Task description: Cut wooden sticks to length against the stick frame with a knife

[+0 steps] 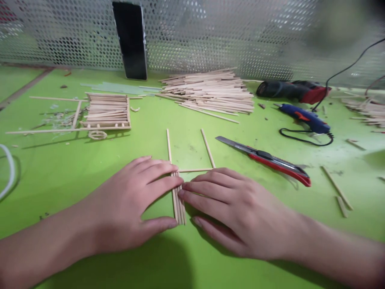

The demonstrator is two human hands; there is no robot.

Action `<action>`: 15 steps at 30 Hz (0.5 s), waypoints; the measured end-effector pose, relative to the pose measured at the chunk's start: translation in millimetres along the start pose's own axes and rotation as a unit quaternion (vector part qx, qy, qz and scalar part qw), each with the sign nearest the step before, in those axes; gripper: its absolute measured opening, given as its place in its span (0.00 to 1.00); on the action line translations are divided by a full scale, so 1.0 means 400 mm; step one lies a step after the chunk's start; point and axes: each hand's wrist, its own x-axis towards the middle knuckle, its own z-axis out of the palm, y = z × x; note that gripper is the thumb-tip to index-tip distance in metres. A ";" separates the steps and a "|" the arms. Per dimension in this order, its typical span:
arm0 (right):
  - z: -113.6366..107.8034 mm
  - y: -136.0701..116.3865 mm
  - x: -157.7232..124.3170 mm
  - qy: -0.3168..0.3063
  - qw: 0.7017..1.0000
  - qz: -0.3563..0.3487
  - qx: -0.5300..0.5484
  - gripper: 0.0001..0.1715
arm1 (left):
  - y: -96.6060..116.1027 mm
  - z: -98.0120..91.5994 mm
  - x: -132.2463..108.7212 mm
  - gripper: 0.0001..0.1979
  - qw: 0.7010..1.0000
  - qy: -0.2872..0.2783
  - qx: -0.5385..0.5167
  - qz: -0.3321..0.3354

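Note:
Several thin wooden sticks (179, 210) lie side by side on the green table in front of me. They fit against a frame of longer sticks: a crosspiece (195, 170) and two side sticks, a left one (169, 144) and a right one (208, 148). My left hand (129, 196) is open from the left, its fingertips resting on the upper part of the row and its thumb at the lower left edge. From the right, my right hand (234, 204) lies with fingers stretched, fingertips touching the row's right side. It covers part of the frame.
Right of the frame lies a utility knife (270, 162) with its blade out. Behind it are a blue glue gun (306, 117) with a cord and a black-and-red tool (291, 91). A small stick cart (105, 110), a stick pile (210, 92) and an upright phone (131, 42) stand farther back.

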 end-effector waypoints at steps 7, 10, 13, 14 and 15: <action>0.000 0.000 0.004 -0.003 1.000 -0.001 -0.007 0.18 | 0.005 -0.003 0.001 0.32 1.000 -0.002 0.000 0.009; 0.002 0.001 0.003 0.001 1.000 -0.004 -0.008 0.18 | 0.011 -0.005 0.001 0.33 1.000 0.008 -0.007 -0.003; 0.005 0.002 -0.001 -0.002 1.000 -0.004 -0.009 0.18 | 0.012 -0.008 0.010 0.30 1.000 0.014 -0.019 -0.004; 0.005 0.002 -0.002 -0.004 1.000 -0.003 -0.010 0.18 | 0.012 -0.008 0.015 0.29 1.000 0.018 -0.019 -0.002; 0.005 0.002 -0.003 -0.004 1.000 -0.001 -0.010 0.18 | 0.012 -0.009 0.021 0.28 1.000 0.021 -0.018 0.003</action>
